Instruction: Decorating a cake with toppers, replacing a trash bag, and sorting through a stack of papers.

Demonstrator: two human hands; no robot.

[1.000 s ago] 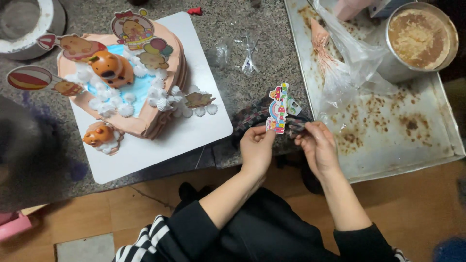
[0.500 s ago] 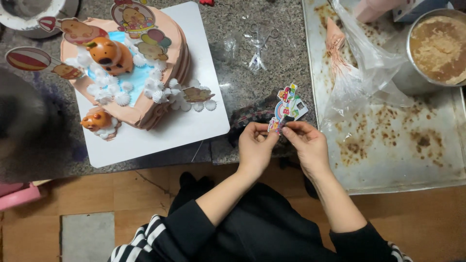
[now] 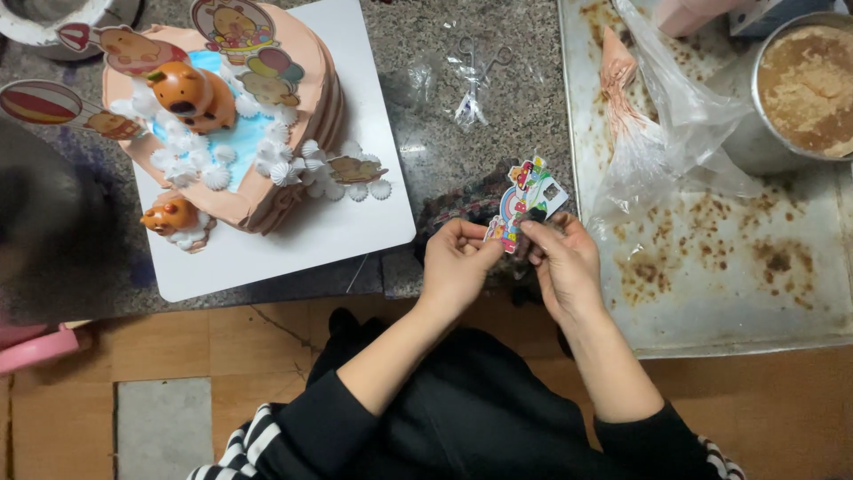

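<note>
While both hands (image 3: 511,258) pinch it, topper (image 3: 524,200) overhangs counter edge (image 3: 400,283).

So the counter (image 3: 444,116) is a speckled grey stone top, and it's pretty packed. On the left sits a white square cake board (image 3: 355,222) with the peach cake on it, one corner poking past the front edge. Middle of the counter there's a crumpled bit of clear plastic wrapper (image 3: 471,84). Right side is taken up by a big metal baking tray (image 3: 755,284), stained brown all over, also hanging over the edge a bit. Top left corner, a white round dish (image 3: 53,27) peeks in.
</note>
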